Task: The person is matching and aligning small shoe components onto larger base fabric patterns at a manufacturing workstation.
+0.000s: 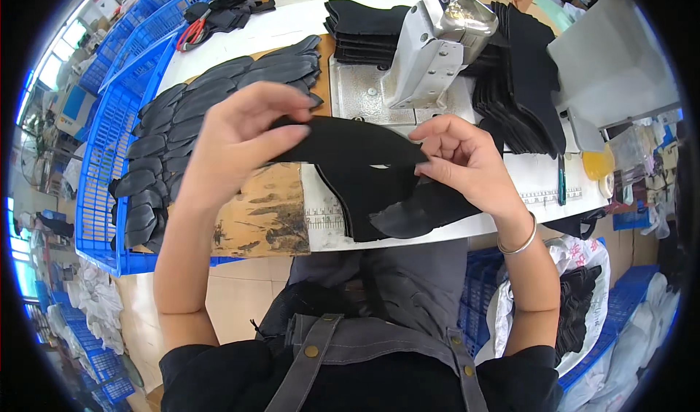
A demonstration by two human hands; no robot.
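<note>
A curved black cut piece of material (346, 141) is stretched between my two hands above the table's front. My left hand (244, 131) pinches its left end between thumb and fingers. At the tapered right end, my right hand (463, 160) grips it with thumb and bent fingers. Below it lie larger black cut pieces (364, 193), stacked on the white table. A dark grey leather-like piece (405, 219) rests on their near edge. Just beyond my hands stands a white sewing machine (426, 58).
Left of the machine, overlapping dark leather-like pieces (211, 106) cover a brown board (262, 208). Black shaped pieces (521, 84) are stacked to the right, others (364, 25) behind. Blue baskets (106, 193) flank the table's left. Red-handled scissors (192, 33) lie at the back left.
</note>
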